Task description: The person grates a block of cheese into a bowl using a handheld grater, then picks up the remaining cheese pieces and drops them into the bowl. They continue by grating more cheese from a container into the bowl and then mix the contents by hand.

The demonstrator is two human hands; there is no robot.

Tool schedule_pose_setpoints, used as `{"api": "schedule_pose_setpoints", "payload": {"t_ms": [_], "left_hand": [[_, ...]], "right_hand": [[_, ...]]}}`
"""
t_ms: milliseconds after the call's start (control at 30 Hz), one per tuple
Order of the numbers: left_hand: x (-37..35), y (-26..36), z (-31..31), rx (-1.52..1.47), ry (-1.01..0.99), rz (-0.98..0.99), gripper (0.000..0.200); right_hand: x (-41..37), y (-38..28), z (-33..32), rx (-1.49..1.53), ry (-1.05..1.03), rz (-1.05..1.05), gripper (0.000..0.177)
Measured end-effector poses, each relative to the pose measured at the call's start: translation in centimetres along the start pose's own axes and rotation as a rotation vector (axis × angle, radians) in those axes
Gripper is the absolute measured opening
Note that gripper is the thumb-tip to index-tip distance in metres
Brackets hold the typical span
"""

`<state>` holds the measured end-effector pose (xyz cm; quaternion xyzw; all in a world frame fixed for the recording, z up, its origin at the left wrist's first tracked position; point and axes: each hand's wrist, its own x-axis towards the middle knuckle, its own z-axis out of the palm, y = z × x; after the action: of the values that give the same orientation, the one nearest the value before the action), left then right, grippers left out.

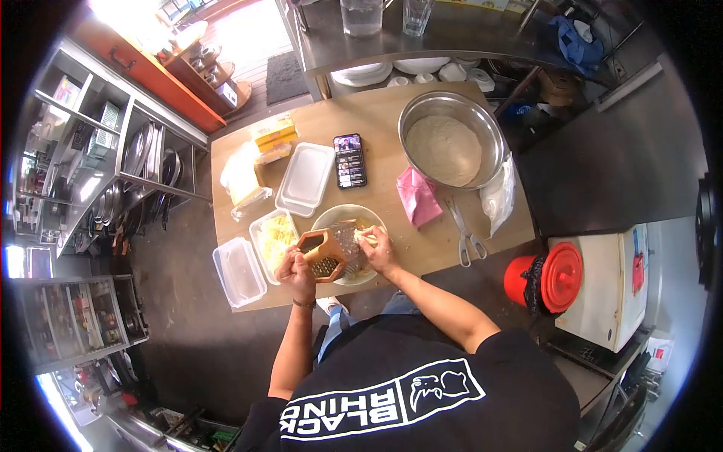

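My left hand [298, 277] is closed around the handle end of a box grater [328, 258] with an orange-brown frame. The grater lies tilted over a pale round bowl [374, 218]. In my right hand [379, 251] a small pale yellow piece of cheese [363, 236] is pressed against the grater's metal face; my fingers partly cover it. Left of the bowl, a plastic container [263, 223] holds yellow shreds [276, 236]. What lies in the bowl is mostly hidden by the grater and my hands.
Across the wooden table [411, 255] are a see-through container [239, 273], stacked white lids or tubs [305, 178], a phone [350, 162], yellow boxes [274, 132], a block in wrapping [242, 178], pink cloth [418, 197], scissors [463, 235], and a steel bowl [493, 124] of pale dough or flour [443, 149].
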<state>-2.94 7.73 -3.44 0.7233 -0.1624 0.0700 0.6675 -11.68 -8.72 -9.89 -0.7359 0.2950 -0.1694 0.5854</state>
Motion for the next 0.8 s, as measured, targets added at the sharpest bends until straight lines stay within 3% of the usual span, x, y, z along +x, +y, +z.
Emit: {"api": "schedule_pose_setpoints", "payload": {"t_ms": [133,200,367,467,533,600,667,800], "left_hand": [[0.3,-0.3,-0.3,-0.015,-0.001,0.024,0.031],[0.1,-0.3,-0.4,-0.011,0.009,0.021,0.031],[0.1,0.1,0.1,-0.019,0.03,0.014,0.03],[0.5,0.5,0.5,0.022,-0.015,0.033,0.03],[0.5,0.5,0.6,0.062,-0.07,0.023,0.03],[0.3,0.5,0.4,0.044,-0.049,0.029,0.031],[0.8,0.3,0.6,0.024,-0.025,0.046,0.031],[0.8,0.1,0.4,-0.002,0.004,0.06,0.032]], "right_hand": [[-1.1,-4.9,-0.5,0.094,-0.088,0.029,0.017],[-1.8,-7.4,-0.6,0.131,-0.092,-0.144,0.014],[-0.6,-3.0,0.1,0.086,-0.069,-0.173,0.012],[0.2,0.0,0.4,0.115,-0.064,-0.036,0.012],[0.7,0.7,0.1,-0.06,-0.019,0.002,0.018],[0.8,0.7,0.0,-0.037,0.0,-0.02,0.019],[0.6,0.1,-0.4,0.039,-0.075,0.106,0.019],[-0.7,-8.6,-2.1,0.04,-0.137,-0.196,0.018]]}}
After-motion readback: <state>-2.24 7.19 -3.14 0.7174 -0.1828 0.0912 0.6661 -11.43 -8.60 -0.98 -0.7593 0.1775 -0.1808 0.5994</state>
